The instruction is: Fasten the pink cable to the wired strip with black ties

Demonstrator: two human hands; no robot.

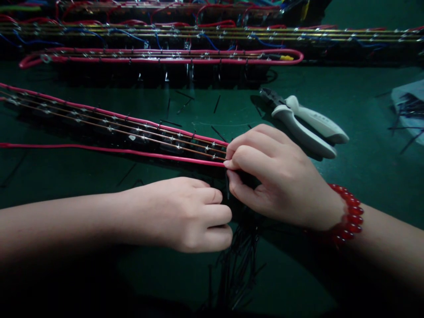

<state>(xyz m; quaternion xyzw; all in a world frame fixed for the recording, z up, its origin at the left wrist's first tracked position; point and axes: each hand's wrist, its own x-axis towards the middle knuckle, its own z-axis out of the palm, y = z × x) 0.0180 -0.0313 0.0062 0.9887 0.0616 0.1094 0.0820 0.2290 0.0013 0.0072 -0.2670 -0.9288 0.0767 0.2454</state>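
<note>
The wired strip, a long dark row of components edged by red wires with bare copper conductors between them, lies on the green counter with its long axis running from the far left down toward the centre, so its near end points rightward and slightly toward the person, straight into the right hand. That hand sits at the strip's end, touching it, its fingers curled and pinched against the lower red wire where the wire reaches the strip's end; what thin piece it may hold between the fingertips is too small to tell. The left hand lies just beside and nearer the person, below the strip and apart from it, clenched in a loose fist over the top of a bundle of black cable ties that fans out toward the bottom edge. The right hand is therefore the nearer one to the strip, and the left the nearer one to the ties. A red bead bracelet circles the right wrist. Beyond the right hand, white-handled cutters rest on the counter, jaws pointing up and left. Farther back, more wired strips lie crosswise, and clipped black tie ends are scattered about.
</note>
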